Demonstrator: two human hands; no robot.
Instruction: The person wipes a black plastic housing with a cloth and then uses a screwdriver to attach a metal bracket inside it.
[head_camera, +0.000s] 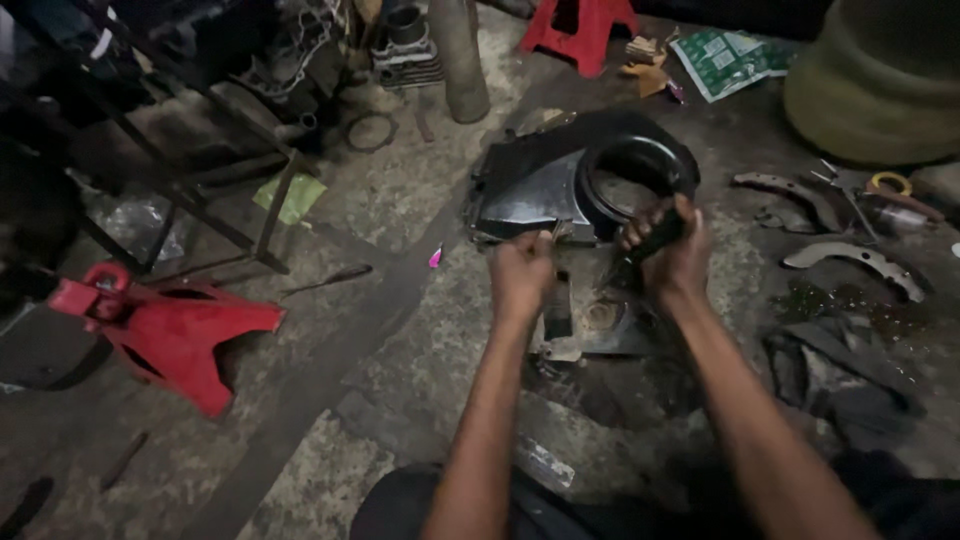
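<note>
Both hands (600, 265) closed — right gripping dark tool (645, 250), left pinching black engine cover (560, 180)

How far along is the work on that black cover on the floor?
Done: the black cover is already off any machine and lies on the floor. In hand: the right hand grips a dark tool handle against it, and the left hand steadies its near edge. Left: cannot tell; the spot being worked is hidden by the hands.
</note>
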